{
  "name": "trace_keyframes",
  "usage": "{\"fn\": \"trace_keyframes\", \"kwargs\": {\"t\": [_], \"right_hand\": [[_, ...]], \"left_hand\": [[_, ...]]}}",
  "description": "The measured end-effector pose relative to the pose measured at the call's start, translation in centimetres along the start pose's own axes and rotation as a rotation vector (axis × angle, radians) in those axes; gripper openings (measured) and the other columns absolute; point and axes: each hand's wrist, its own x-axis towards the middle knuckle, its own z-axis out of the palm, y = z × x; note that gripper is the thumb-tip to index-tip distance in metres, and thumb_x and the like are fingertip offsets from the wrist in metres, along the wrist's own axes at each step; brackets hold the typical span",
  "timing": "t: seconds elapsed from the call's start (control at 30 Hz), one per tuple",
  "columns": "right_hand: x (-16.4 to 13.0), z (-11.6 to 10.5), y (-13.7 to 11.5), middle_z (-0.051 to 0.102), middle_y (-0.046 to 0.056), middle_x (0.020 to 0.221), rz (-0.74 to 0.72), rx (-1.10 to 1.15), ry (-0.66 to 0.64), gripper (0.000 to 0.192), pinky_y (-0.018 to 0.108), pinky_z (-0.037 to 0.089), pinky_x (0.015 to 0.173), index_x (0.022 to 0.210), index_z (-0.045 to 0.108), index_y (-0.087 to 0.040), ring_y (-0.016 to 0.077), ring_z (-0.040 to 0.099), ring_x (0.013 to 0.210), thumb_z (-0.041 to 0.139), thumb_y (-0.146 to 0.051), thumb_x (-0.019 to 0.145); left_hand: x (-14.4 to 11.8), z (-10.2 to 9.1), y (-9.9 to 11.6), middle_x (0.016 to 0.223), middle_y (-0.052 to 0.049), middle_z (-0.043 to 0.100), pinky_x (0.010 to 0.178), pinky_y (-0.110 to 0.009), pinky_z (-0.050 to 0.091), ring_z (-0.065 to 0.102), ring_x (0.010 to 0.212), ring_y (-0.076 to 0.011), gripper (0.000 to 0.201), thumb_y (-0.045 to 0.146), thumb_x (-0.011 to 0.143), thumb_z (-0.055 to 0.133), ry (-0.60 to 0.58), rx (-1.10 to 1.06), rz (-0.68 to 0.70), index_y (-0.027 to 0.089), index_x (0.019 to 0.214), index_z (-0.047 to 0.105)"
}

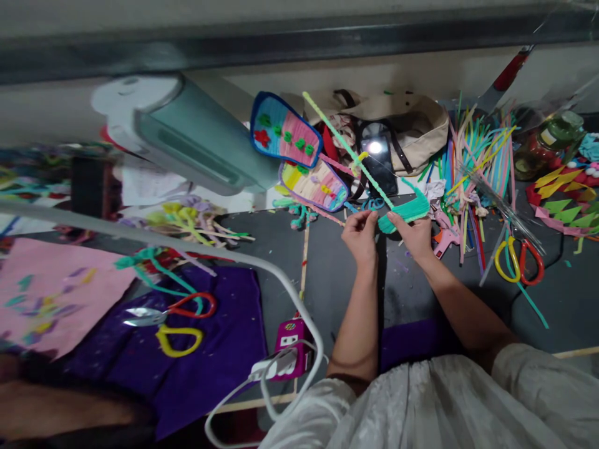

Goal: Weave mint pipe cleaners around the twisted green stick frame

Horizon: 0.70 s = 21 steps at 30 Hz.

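My right hand (414, 237) is closed on a teal piece of pipe cleaners (412, 209) laid side by side, with thumb and fingers pinching its lower edge. From that piece a long green-to-yellow pipe cleaner (344, 143) slants up and to the left. My left hand (361, 236) is right beside the left end of the teal piece, fingers curled in a pinch. Whatever those fingers hold is too small to make out. Beyond the hands lie two padded colourful shapes, a blue-edged one (287, 131) and a purple-edged one (316, 182).
Behind the hands are a phone (378, 156) and a beige bag (421, 128). Many pipe cleaners (482, 162) and scissors (519, 259) lie right. A purple power strip (292, 346), a white cable, more scissors (168, 318) and another person's arm (70, 408) are left.
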Motion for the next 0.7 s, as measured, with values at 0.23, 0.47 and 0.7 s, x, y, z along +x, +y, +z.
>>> {"fn": "trace_keyframes", "kwargs": {"t": [0.23,0.47,0.7], "right_hand": [[-0.5,0.2,-0.5,0.081,0.005,0.081,-0.014,-0.071,-0.030,0.031,0.038,0.059,0.090,0.075,0.075,-0.023,0.0235,0.075,0.083,0.075,-0.055,0.077],[-0.1,-0.1,-0.2,0.078,0.002,0.076,0.045,0.020,-0.013,0.027,0.035,0.059,0.087,0.069,0.073,-0.023,0.0199,0.071,0.075,0.080,-0.048,0.073],[0.3,-0.1,0.6,0.075,0.000,0.074,0.141,0.154,0.008,0.028,0.031,0.059,0.075,0.069,0.070,-0.021,0.0159,0.067,0.069,0.080,-0.046,0.071]], "left_hand": [[0.2,0.1,-0.2,0.069,0.000,0.066,0.061,-0.022,0.045,0.056,0.061,-0.0085,0.029,0.032,0.055,0.091,0.048,-0.065,-0.103,0.016,0.073,0.075],[0.2,0.4,0.0,0.063,0.001,0.065,0.055,-0.021,0.045,0.056,0.053,-0.0073,0.034,0.030,0.052,0.095,-0.024,-0.315,-0.340,0.015,0.072,0.072],[0.6,-0.1,0.0,0.075,-0.003,0.071,0.065,-0.023,0.053,0.064,0.063,-0.0108,0.024,0.022,0.063,0.090,-0.159,-0.419,-0.475,0.014,0.075,0.071]]}}
